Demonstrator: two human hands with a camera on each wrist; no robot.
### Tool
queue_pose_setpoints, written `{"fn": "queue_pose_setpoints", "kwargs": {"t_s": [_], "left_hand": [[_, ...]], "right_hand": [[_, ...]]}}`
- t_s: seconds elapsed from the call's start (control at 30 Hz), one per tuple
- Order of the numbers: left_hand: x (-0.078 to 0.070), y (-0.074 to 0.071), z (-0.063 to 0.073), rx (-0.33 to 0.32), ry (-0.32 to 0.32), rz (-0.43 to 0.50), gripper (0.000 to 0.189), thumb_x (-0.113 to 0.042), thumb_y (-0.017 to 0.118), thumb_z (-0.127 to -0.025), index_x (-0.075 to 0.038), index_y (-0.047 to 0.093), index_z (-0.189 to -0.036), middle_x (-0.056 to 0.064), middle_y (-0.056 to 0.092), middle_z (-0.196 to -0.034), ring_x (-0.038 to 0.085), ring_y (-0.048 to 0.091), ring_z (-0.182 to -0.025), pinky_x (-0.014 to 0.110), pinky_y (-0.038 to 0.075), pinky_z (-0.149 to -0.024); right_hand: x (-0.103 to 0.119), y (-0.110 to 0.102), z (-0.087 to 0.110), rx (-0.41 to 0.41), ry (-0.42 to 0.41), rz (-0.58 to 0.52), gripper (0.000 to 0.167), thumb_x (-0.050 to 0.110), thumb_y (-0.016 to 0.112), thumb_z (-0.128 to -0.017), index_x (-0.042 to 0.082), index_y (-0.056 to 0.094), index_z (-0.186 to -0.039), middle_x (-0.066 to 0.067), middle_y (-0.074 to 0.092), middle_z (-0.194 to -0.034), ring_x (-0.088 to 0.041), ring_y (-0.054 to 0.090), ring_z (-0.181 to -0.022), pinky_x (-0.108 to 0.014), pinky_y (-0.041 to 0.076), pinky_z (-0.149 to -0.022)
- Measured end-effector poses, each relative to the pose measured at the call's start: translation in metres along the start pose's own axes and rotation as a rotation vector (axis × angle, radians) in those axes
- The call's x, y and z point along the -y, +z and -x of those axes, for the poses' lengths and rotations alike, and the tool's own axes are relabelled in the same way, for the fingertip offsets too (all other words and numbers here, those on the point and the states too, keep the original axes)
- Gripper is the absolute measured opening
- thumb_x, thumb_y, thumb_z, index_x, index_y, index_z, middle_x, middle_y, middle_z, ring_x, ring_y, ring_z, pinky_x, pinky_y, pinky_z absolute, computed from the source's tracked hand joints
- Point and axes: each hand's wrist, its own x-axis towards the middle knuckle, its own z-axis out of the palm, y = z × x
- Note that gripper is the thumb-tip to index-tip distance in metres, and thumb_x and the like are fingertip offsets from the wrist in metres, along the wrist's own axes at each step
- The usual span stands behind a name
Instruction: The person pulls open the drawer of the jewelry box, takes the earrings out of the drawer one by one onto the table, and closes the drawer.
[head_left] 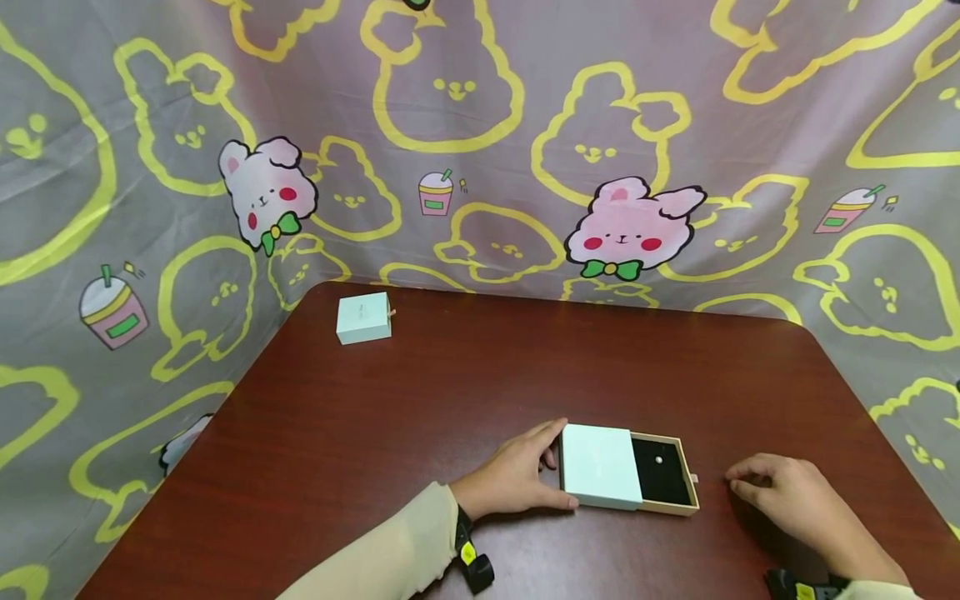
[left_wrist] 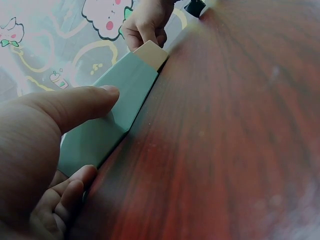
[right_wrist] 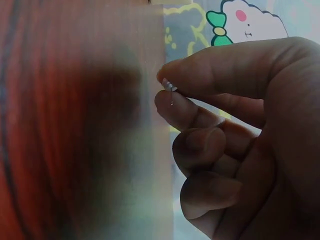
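A pale mint jewellery box (head_left: 600, 465) lies on the table with its drawer (head_left: 667, 498) slid partly out to the right. One small white pearl-like stud (head_left: 659, 460) sits on the drawer's black insert (head_left: 647, 479). My left hand (head_left: 517, 475) holds the box's sleeve at its left end, the thumb (left_wrist: 92, 106) along the near side. Right of the drawer, my right hand (head_left: 787, 493) is raised a little over the table. Between its thumb and forefinger it pinches a tiny silvery stud earring (right_wrist: 169, 85) with a thin pin; the remaining fingers are curled in.
A second mint box (head_left: 363, 318), closed, with a small ribbon tab, stands at the table's far left corner. The brown wooden table (head_left: 480, 375) is enclosed at the back and sides by a printed curtain (head_left: 510, 183).
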Motion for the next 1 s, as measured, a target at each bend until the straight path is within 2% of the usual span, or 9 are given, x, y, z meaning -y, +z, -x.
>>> {"fn": "queue_pose_setpoints", "kwargs": {"t_s": [0.13, 0.3, 0.6, 1.0], "left_hand": [[0.0, -0.0003, -0.0004, 0.002, -0.002, -0.006, 0.108, -0.053, 0.082, -0.073, -0.013, 0.025, -0.155, -0.014, 0.053, -0.111, -0.003, 0.052, -0.087, 0.019, 0.043, -0.076], [0.0003, -0.0001, -0.0004, 0.003, -0.003, -0.01, 0.108, -0.054, 0.081, -0.073, -0.013, 0.024, -0.155, -0.011, 0.053, -0.12, -0.003, 0.051, -0.087, 0.019, 0.043, -0.076], [-0.0015, -0.0007, -0.0006, 0.007, -0.01, -0.011, 0.107, -0.053, 0.081, -0.073, -0.013, 0.025, -0.155, -0.015, 0.053, -0.109, -0.003, 0.051, -0.086, 0.02, 0.043, -0.078], [-0.0029, -0.0009, 0.0003, 0.007, -0.023, -0.01, 0.108, -0.052, 0.082, -0.073, -0.013, 0.024, -0.156, -0.008, 0.052, -0.125, -0.002, 0.051, -0.087, 0.018, 0.043, -0.075]], "right_hand": [[-0.0011, 0.0006, -0.0002, 0.009, -0.001, 0.006, 0.006, 0.011, 0.075, -0.081, 0.015, 0.075, -0.085, -0.002, 0.069, -0.087, -0.021, 0.062, -0.078, -0.042, 0.048, -0.066], [-0.0021, 0.0015, -0.0006, 0.026, -0.003, 0.013, 0.005, 0.013, 0.077, -0.08, 0.014, 0.075, -0.085, -0.001, 0.069, -0.087, -0.02, 0.062, -0.078, -0.042, 0.047, -0.066], [-0.0026, 0.004, 0.0005, 0.006, -0.015, 0.015, 0.008, 0.012, 0.077, -0.08, 0.018, 0.074, -0.082, 0.0, 0.069, -0.084, -0.02, 0.062, -0.077, -0.043, 0.047, -0.067], [-0.0038, 0.0039, -0.0007, 0.023, -0.004, 0.005, 0.009, 0.011, 0.078, -0.078, 0.017, 0.073, -0.083, 0.001, 0.068, -0.083, -0.019, 0.062, -0.077, -0.044, 0.048, -0.068]]}}
